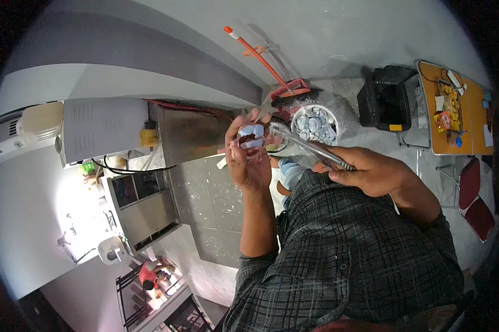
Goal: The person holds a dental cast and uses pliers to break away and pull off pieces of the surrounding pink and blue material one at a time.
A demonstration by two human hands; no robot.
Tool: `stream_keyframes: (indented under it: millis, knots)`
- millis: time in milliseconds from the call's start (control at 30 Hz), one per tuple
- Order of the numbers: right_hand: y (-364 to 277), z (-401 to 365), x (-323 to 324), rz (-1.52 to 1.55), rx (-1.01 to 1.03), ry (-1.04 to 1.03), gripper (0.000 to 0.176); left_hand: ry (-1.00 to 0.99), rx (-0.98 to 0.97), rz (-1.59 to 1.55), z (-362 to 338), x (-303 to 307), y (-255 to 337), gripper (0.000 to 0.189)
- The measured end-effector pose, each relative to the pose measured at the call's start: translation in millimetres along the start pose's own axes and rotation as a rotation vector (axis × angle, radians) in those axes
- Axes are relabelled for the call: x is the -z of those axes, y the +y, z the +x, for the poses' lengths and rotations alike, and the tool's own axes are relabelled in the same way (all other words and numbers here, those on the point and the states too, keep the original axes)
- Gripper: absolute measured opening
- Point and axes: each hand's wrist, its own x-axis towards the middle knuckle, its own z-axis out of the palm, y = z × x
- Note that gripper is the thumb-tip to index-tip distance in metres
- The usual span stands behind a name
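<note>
My left hand (246,160) is raised with its fingers curled around a small light-blue and white moulded piece (251,131), which resembles a dental plaster cast. It has a dark reddish-brown gap across its middle, and pinkish material shows low in the palm. In my right hand (368,169) is a long silver metal tool (310,146), gripped by its handle end. The wider head of the tool reaches left, close to the fingertips of my left hand and the piece. Beyond the tool stands a round white bucket (336,127) with broken white-grey lumps (315,122) in it.
A red-handled broom (266,63) and dustpan lean at the wall. To the right are a black bin (385,102), a wooden-topped table (434,91) with a tray of yellow pieces, and a dark red chair (470,185). A metal counter (191,135) stands left; another person (152,276) sits far off.
</note>
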Motion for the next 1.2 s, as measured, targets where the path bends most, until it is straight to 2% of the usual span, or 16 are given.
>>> stream_keyframes:
  millis: [67, 167, 300, 367, 433, 500, 633, 700, 800, 833, 867, 1000, 1067, 1200]
  knots:
    - [7.2, 1.1, -5.4, 0.050, 0.102, -0.067, 0.056, 0.011, -0.037, 0.147, 0.7, -4.8, 0.2, 0.052]
    - [7.7, 0.3, -3.3, 0.078, 0.039, -0.161, 0.057, 0.012, -0.017, 0.170, -3.8, 6.6, 0.9, 0.048]
    - [8.6, 1.2, -0.8, 0.069, 0.067, -0.204, 0.057, -0.042, -0.007, 0.154, -10.0, 17.8, 3.9, 0.046]
    - [8.9, 2.2, 2.0, 0.206, -0.082, -0.309, 0.056, -0.146, -0.072, 0.213, -11.8, 27.1, 3.3, 0.044]
    - [12.1, 1.2, 0.5, 0.278, -0.096, -0.307, 0.056, -0.090, -0.058, 0.155, -10.9, 12.0, 7.7, 0.039]
    - [13.1, 0.8, -0.6, 0.349, -0.109, -0.306, 0.057, -0.189, -0.103, 0.243, -8.7, 15.6, 9.3, 0.038]
    - [15.7, -0.7, -0.8, 0.473, -0.165, -0.346, 0.061, -0.147, -0.109, 0.315, -10.2, 15.6, 15.8, 0.038]
    - [16.4, -1.1, -1.3, 0.489, -0.167, -0.356, 0.063, -0.261, -0.096, 0.367, -9.0, 20.7, 20.3, 0.039]
    - [12.6, -3.1, -2.9, 0.572, -0.238, -0.338, 0.062, -0.261, -0.104, 0.461, -8.3, 25.0, 22.9, 0.041]
    - [10.9, -2.9, -4.4, 0.547, -0.226, -0.312, 0.052, -0.260, -0.105, 0.460, -9.0, 22.6, 23.0, 0.041]
    - [9.2, -2.5, -5.7, 0.522, -0.214, -0.287, 0.044, -0.214, -0.115, 0.451, -10.2, 18.8, 22.7, 0.040]
    - [7.6, -0.6, -9.2, 0.498, -0.237, -0.260, 0.046, -0.145, -0.144, 0.454, -11.5, 9.4, 22.2, 0.041]
    - [15.7, 0.4, -11.2, 0.670, -0.227, -0.244, 0.046, -0.144, -0.155, 0.470, -12.5, 8.3, 21.9, 0.039]
    - [15.2, 2.0, -16.2, 0.698, -0.218, -0.233, 0.047, -0.086, -0.139, 0.440, -16.8, 4.7, 17.4, 0.035]
